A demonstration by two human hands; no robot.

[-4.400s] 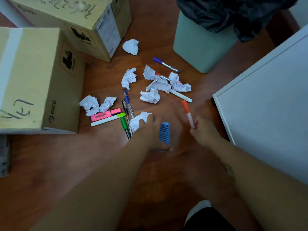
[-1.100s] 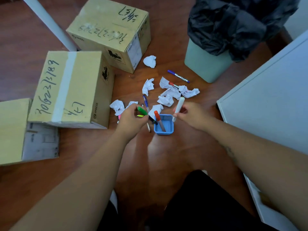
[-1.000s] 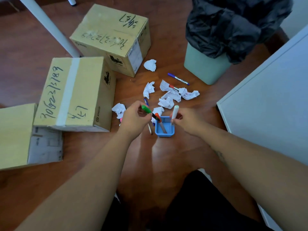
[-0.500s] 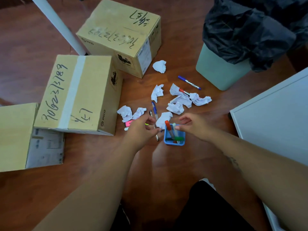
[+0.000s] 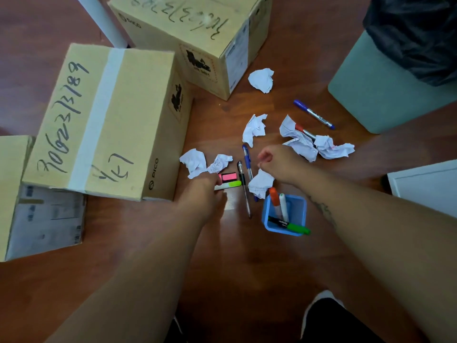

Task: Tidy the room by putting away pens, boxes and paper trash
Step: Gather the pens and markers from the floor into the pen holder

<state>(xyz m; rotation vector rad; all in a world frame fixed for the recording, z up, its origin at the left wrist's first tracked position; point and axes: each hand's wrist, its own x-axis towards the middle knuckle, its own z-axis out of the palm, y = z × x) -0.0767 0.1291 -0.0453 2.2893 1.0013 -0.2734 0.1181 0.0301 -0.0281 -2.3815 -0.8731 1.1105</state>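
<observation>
A blue pen cup point(image 5: 303, 209) stands on the wooden floor. It holds an orange marker point(image 5: 274, 198) and a white marker point(image 5: 284, 206), and a green marker point(image 5: 295, 227) lies across its rim. My left hand point(image 5: 202, 194) covers the left ends of a pink highlighter point(image 5: 228, 177) and a green-tipped highlighter point(image 5: 232, 184); its grip is hidden. My right hand point(image 5: 279, 164) hovers with loosely curled fingers, holding nothing, beside a blue pen point(image 5: 246, 158) and above a crumpled paper point(image 5: 261, 183). A black pen point(image 5: 243, 186) lies between the hands.
A purple marker point(image 5: 314, 114) and a red-capped marker point(image 5: 304, 131) lie farther back among several paper balls point(image 5: 261, 80). Three cardboard boxes point(image 5: 106, 120) crowd the left. A green bin point(image 5: 378, 90) with a black bag stands at the back right, a white cabinet point(image 5: 427, 184) at the right.
The green and white markers have gone into the cup. My left hand has moved left onto the highlighters, and my right hand has risen from the cup toward the blue pen.
</observation>
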